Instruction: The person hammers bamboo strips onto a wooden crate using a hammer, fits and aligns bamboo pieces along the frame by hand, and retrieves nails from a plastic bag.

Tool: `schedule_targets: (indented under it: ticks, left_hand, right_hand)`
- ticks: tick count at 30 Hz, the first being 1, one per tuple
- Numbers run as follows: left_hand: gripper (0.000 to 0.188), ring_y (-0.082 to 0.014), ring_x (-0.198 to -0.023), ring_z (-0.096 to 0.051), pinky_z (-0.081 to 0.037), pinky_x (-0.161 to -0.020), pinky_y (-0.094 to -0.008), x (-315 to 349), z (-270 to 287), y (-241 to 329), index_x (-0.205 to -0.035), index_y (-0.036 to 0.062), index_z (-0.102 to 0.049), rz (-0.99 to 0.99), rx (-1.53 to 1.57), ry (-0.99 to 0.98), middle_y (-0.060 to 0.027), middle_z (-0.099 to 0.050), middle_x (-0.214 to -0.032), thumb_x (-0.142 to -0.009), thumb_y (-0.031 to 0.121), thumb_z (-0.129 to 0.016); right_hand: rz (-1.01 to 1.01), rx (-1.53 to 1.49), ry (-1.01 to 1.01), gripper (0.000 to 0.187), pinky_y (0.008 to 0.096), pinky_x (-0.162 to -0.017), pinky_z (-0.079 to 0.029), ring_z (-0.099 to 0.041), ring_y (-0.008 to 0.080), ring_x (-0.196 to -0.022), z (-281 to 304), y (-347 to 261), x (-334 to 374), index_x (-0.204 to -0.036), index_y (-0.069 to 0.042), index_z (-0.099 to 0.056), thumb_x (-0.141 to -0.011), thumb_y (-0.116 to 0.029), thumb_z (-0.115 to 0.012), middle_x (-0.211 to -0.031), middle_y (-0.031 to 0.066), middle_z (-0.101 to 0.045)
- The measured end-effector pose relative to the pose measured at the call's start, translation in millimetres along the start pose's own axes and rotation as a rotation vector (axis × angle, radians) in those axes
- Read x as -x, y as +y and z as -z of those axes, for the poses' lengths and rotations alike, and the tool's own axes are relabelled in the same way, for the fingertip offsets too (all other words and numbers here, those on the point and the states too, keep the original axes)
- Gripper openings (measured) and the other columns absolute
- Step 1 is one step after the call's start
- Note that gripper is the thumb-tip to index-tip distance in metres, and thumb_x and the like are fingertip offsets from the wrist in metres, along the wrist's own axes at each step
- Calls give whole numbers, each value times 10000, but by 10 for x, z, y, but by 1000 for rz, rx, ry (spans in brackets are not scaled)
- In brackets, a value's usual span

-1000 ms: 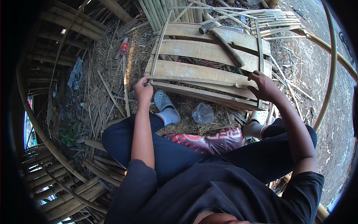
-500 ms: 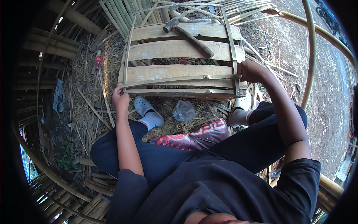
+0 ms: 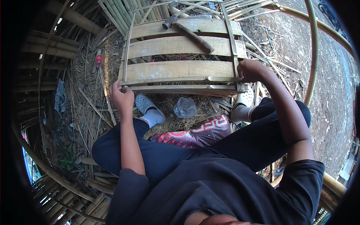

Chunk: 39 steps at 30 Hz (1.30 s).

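A slatted wooden crate point(image 3: 180, 48) lies before me, with a hammer point(image 3: 191, 35) resting aslant on its upper slats. Along its near edge runs a thin bamboo strip point(image 3: 176, 80). My left hand point(image 3: 123, 98) is closed about the strip's left end at the crate's near left corner; the fingertips are partly hidden. At the near right corner, my right hand point(image 3: 253, 71) is closed round the strip's other end, where it meets a crosswise strip point(image 3: 230, 32). The right fingers are partly covered by the back of that hand.
A clear plastic bag point(image 3: 185, 108) lies between my shoes, and a red printed sack point(image 3: 191, 135) under my legs. Split bamboo point(image 3: 116, 17) is stacked beyond the crate. A red-labelled bottle point(image 3: 98, 60) lies at left. A bent bamboo pole point(image 3: 313, 52) arches at right.
The bamboo strip, slanting down to the left before, now lies straighter along the crate's near edge. My left hand has shifted and turned at the corner; my right hand stays at its end.
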<state>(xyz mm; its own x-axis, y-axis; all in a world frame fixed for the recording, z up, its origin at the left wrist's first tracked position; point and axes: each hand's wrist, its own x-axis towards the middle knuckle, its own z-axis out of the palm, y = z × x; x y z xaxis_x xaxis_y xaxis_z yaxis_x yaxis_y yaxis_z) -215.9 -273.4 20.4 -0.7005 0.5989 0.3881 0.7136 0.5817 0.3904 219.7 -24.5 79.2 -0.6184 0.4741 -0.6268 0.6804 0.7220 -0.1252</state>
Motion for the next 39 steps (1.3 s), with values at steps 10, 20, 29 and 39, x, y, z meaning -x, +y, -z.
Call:
schedule_targets:
  ticks: [10, 20, 29, 39]
  left_hand:
    - [367, -170, -1040, -638, -514, -883, -368, 1384, -695, 475, -1232, 69, -704, -129, 337, -1191, -89, -680, -1252, -886, 191, -683]
    - [311, -160, -958, -645, -472, -869, -277, 1734, -1224, -2, -1162, 111, -760, 372, 444, -1395, -52, -744, -1106, -879, 173, -646]
    - [327, -156, -1055, -674, -496, -998, -299, 1116, -324, 819, -1146, -42, -718, 557, 802, -1476, -103, -726, -1142, -960, 226, -695]
    - [291, -135, -861, -674, -566, -827, -322, 544, 581, 1240, -1134, 19, -642, 626, 1366, -1141, -39, -687, -935, -966, 248, -704]
  right_hand:
    - [28, 14, 307, 350, 486, -675, -529, -670, 413, -753, 124, -362, 47, -784, -34, -672, -826, -361, -791, -765, 204, -672]
    - [226, -35, 319, 316, 488, -708, -554, -687, 416, -781, 266, -792, -38, -783, -30, -691, -811, -335, -767, -781, 199, -693]
    - [357, -105, 194, 353, 477, -719, -550, -686, 402, -786, 156, -986, -111, -800, -57, -715, -826, -404, -770, -798, 179, -706]
    - [297, -112, 267, 222, 498, -743, -553, -676, 434, -806, -141, -1267, -298, -888, 17, -655, -771, -171, -643, -834, 237, -681]
